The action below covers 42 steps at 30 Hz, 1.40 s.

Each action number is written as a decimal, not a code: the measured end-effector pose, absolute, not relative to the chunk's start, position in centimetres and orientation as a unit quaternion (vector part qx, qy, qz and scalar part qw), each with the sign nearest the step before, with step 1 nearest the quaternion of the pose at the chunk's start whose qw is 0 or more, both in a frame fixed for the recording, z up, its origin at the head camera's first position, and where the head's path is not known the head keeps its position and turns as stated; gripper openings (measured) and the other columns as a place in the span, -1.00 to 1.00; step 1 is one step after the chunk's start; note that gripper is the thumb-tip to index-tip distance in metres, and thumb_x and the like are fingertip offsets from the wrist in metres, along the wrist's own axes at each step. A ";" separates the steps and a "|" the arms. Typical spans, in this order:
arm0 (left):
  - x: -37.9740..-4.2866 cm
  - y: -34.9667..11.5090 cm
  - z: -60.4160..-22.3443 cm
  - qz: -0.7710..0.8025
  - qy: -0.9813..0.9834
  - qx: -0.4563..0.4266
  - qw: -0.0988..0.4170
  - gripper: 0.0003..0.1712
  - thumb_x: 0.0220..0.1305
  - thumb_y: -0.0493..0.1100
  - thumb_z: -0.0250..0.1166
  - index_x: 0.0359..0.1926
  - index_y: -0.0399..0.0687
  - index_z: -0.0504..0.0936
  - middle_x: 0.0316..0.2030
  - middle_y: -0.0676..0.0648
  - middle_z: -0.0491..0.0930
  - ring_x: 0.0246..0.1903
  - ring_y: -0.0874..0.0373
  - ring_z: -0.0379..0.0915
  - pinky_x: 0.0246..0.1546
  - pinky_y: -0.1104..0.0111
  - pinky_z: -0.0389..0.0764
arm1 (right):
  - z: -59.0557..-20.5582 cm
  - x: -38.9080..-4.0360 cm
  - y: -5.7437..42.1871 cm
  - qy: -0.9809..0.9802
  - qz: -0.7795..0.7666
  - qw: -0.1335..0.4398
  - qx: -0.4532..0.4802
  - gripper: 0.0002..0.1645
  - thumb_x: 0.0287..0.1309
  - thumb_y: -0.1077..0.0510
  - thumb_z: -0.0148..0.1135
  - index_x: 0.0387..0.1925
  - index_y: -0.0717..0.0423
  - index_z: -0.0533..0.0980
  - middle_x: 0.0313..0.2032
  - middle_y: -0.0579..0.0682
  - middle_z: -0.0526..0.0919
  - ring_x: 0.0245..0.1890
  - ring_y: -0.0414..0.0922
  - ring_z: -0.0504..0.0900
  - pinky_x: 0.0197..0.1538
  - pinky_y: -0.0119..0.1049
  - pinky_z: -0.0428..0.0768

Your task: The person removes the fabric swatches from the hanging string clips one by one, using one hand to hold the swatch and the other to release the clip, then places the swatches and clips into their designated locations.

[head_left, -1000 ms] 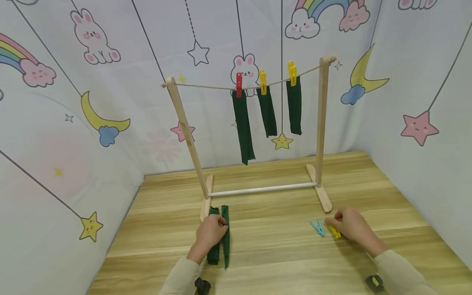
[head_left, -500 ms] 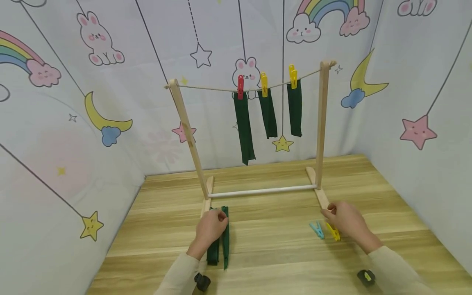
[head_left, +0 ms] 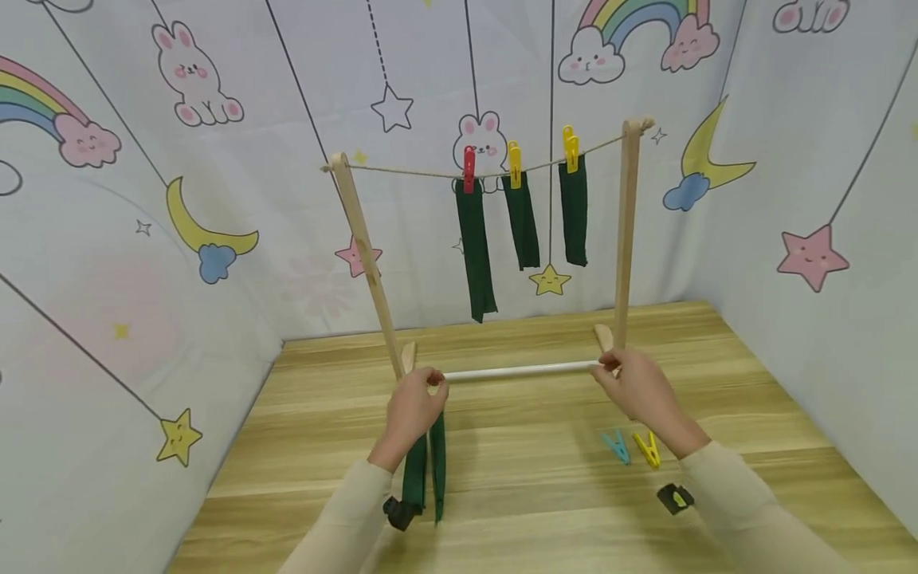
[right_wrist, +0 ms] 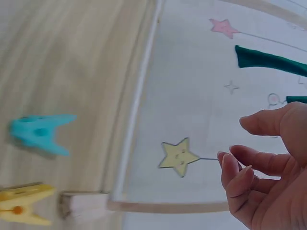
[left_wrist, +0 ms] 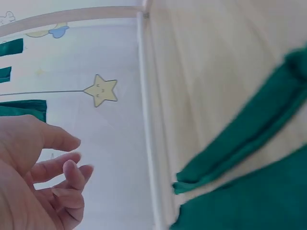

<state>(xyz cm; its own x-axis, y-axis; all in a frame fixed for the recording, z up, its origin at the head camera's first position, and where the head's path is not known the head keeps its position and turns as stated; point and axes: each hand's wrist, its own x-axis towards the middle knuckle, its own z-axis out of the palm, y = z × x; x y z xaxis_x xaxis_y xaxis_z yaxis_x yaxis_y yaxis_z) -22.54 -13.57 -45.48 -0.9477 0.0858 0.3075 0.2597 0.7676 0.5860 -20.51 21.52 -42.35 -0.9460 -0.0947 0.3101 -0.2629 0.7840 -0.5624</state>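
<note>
My left hand [head_left: 416, 406] is raised over the table, its fingers loosely curled with a gap to the thumb and nothing held. Below it lie two folded dark green cloth strips [head_left: 438, 470]. My right hand [head_left: 641, 392] is also raised and holds nothing, thumb and fingertips apart in the right wrist view. Beneath it on the table are a blue clothespin [head_left: 617, 447] and a yellow clothespin [head_left: 648, 450]. On the string line [head_left: 402, 171] hang three green strips, under a red clothespin [head_left: 469, 169], a yellow clothespin [head_left: 515, 165] and another yellow clothespin [head_left: 570, 151].
A wooden stand carries the string between its left post [head_left: 369, 263] and right post [head_left: 627, 239]. A white rod [head_left: 523, 371] joins the posts low down. Behind the wood-grain table [head_left: 516, 510] hangs a printed curtain [head_left: 265, 104], and more curtain flanks both sides.
Both hands have risen and moved forward, the left from over the cloth strips, the right away from the table clothespins. The strips and clothespins stay where they were.
</note>
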 end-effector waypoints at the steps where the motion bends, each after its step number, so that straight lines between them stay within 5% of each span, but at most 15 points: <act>1: -22.9 -13.5 -45.2 -0.327 -0.930 -0.091 0.138 -0.77 0.32 -0.19 0.32 -0.07 -0.22 0.70 -0.15 -0.17 0.69 -0.60 0.16 0.44 -0.71 0.37 0.38 | -41.8 -20.7 21.3 -0.933 0.317 0.140 0.100 -0.67 0.36 0.08 0.23 -0.15 0.33 0.64 -0.24 0.17 0.71 -0.29 0.05 0.66 -0.33 -0.07 0.63; 6: -24.5 -12.9 -43.7 -0.354 -0.916 -0.096 0.162 -0.68 0.32 -0.21 0.32 0.04 -0.27 0.65 -0.08 -0.21 0.67 -0.27 -0.06 0.59 -0.53 0.30 0.51 | -39.0 -21.8 19.8 -0.921 0.325 0.175 0.122 -0.65 0.36 0.10 0.21 -0.10 0.36 0.63 -0.19 0.23 0.70 -0.28 0.07 0.66 -0.23 0.01 0.63; 17: -26.7 -11.6 -41.1 -0.467 -0.871 -0.095 0.118 -0.44 0.41 -0.06 0.27 0.35 -0.10 0.41 0.23 -0.14 0.52 -0.17 0.02 0.65 -0.33 0.19 0.66 | -32.9 -24.1 16.4 -0.880 0.357 0.263 0.172 -0.68 0.33 0.13 0.27 -0.05 0.33 0.62 -0.14 0.20 0.68 -0.38 -0.02 0.61 -0.37 -0.18 0.52; 24: -27.8 -11.3 -40.4 -0.501 -0.854 -0.093 0.108 -0.30 0.41 0.11 0.26 0.43 -0.04 0.31 0.29 -0.11 0.46 -0.11 0.01 0.60 -0.28 0.18 0.65 | -31.2 -26.0 14.9 -0.832 0.363 0.313 0.280 -0.66 0.31 0.17 0.31 0.03 0.30 0.58 -0.07 0.17 0.65 -0.31 -0.03 0.66 -0.32 -0.06 0.65; 36: -29.1 -10.2 -39.0 -0.527 -0.835 -0.096 0.128 -0.25 0.43 0.22 0.18 0.44 -0.08 0.28 0.24 -0.16 0.49 -0.21 -0.03 0.67 -0.21 0.10 0.65 | -28.3 -27.6 12.3 -0.798 0.387 0.331 0.324 -0.54 0.29 0.20 0.33 0.16 0.31 0.49 0.05 0.21 0.59 -0.36 -0.09 0.66 -0.39 -0.30 0.57; 42: -29.7 -9.7 -38.6 -0.540 -0.823 -0.120 0.131 -0.23 0.41 0.27 0.17 0.45 -0.03 0.26 0.25 -0.15 0.49 -0.30 0.01 0.66 -0.35 0.21 0.62 | -26.9 -27.8 10.7 -0.790 0.401 0.329 0.326 -0.44 0.31 0.19 0.31 0.27 0.28 0.42 0.22 0.16 0.50 -0.33 -0.12 0.65 -0.32 -0.30 0.63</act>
<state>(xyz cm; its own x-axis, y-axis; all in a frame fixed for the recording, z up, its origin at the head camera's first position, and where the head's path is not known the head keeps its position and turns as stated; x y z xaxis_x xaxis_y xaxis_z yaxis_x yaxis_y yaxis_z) -29.67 -9.70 -38.62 -0.9369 0.0559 0.3452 0.3390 0.3876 0.8572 -27.85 10.73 -26.86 -0.5713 -0.2514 0.7813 -0.7792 0.4651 -0.4202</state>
